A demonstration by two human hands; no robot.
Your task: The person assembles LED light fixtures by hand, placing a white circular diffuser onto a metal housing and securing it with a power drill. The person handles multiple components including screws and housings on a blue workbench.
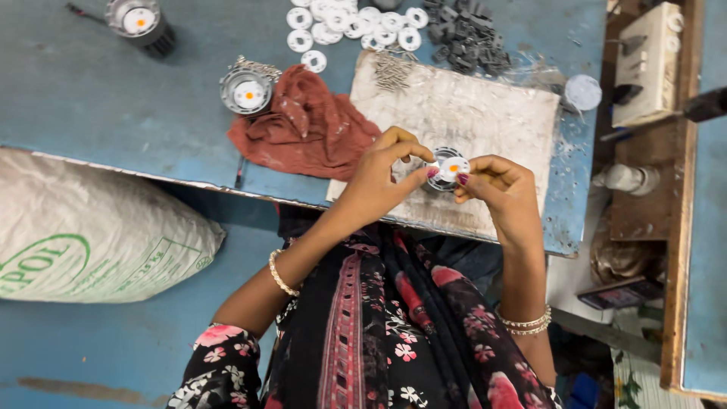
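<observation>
Left hand (379,178) and right hand (496,185) both pinched on a small round white disc (453,167) with orange centre, held over a worn white board (469,121) on the blue surface (113,98), red cloth (307,129) just left.

Worn paint, rough board, soft cloth, shiny small parts

We see a counter (113,91) of matt blue paint, scuffed and chipped at its edge; on it a rough, whitish board (485,129) with a scratched face, and a rust-red cloth (303,129), soft and crumpled. The round piece (452,168) has a glossy white plastic disc and a shiny metal rim; the white rings (356,23) look like smooth plastic. The sack (91,235) is woven and dull.
</observation>
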